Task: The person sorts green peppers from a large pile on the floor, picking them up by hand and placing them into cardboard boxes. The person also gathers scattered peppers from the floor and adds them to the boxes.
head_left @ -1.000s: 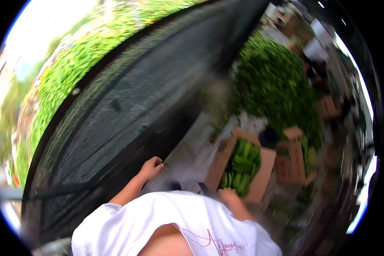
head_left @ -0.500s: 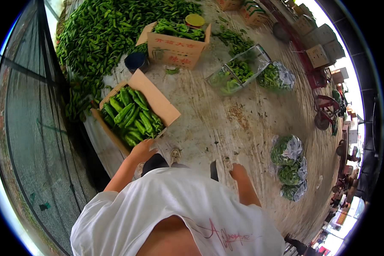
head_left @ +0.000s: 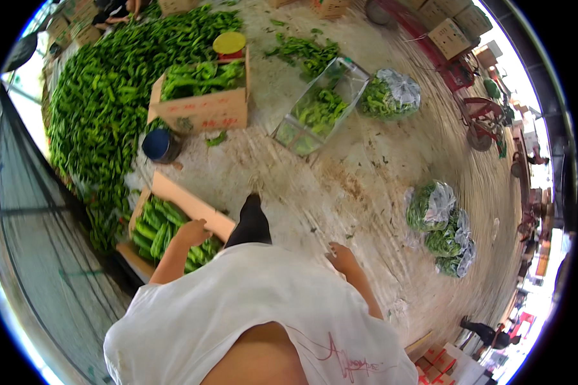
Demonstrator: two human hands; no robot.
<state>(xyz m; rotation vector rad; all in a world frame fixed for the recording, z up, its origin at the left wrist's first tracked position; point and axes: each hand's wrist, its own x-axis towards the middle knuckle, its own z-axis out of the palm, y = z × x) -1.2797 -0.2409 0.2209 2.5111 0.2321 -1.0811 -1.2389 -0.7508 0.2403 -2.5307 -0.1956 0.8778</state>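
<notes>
Long green peppers (head_left: pixel 153 226) lie packed in an open cardboard box (head_left: pixel 205 213) at my lower left, its flap folded outward. Over the right part of this box is my left hand (head_left: pixel 191 234), its fingers loosely extended and no pepper seen in them. Whether it touches the peppers I cannot tell. My right hand (head_left: pixel 342 258) hangs above the floor to the right of my body, fingers apart and holding nothing. One of my legs (head_left: pixel 252 218), in black, is stretched forward between the hands.
A pepper heap (head_left: pixel 96 122) covers the far left. Beside it stand a filled cardboard box (head_left: pixel 202 110), a dark blue bucket (head_left: pixel 160 145) and a clear-sided crate (head_left: pixel 302 144). Bagged greens (head_left: pixel 430 208) sit right; dark netting (head_left: pixel 38 256) hangs left. A person (head_left: pixel 488 332) is at lower right.
I have stepped forward, so the pepper box now lies closer beside me. My left hand has left the box's near edge and is over the peppers. My right hand stays out to the side.
</notes>
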